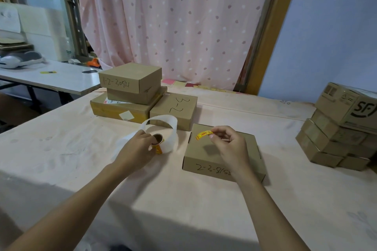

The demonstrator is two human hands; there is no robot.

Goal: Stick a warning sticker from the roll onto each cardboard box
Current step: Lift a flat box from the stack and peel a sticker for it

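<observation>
Sticker, yellow with red print too small to be read, is pinched between thumb and forefinger of the right hand. It is held just above the far left corner of a box lying under that hand. "2-3-815" is written on the box's near side, with the last figure hidden by the wrist. The roll is gripped by the left hand low over the cloth. One white backing strip is looped beyond it.

Beyond the left hand, one box marked "1-2-3084" is stacked on a flat box bearing a white label. Just to their right stands a third box, marked "3-2". Well to the right of the right hand, a pile of several boxes is topped by one printed "SF". Their number cannot be counted.
</observation>
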